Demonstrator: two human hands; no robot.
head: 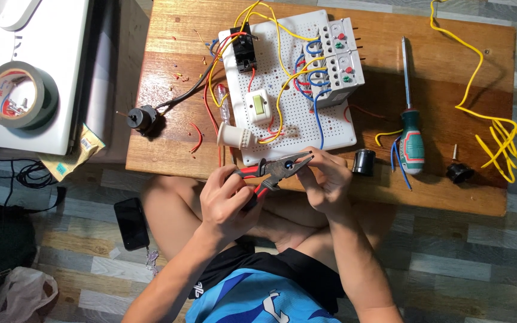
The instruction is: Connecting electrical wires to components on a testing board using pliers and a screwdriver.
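Nearest the camera, the person sits cross-legged on the floor, w/ both hands raised just past the knees at the counter's [151, 161] near edge. The left hand [225, 200] is clamped round the red-and-black grips of the pliers [276, 169]. The right hand [324, 179] is pinched together at the tool's nose, fingertips touching the jaws; it probably holds a short bit of blue wire there, but it's too small to tell for sure. Judged step: working a wire end w/ the pliers, stripping or cutting, before it goes onto the board. The next move looks to call for a steady squeeze from the left hand while the right keeps the piece lined up.

Just beyond the hands lies the white perforated board [297, 119], carrying a switch, a black breaker, white contactor blocks and yellow, blue and red wiring. Right of it are a small black cap [364, 162] and a green-handled screwdriver [411, 134], w/ loose yellow wire [498, 134] further right. A small motor [143, 118] sits left of the board. A black phone [131, 222] lies on the floor at left, and a tape roll [21, 96] rests on a white surface far left.
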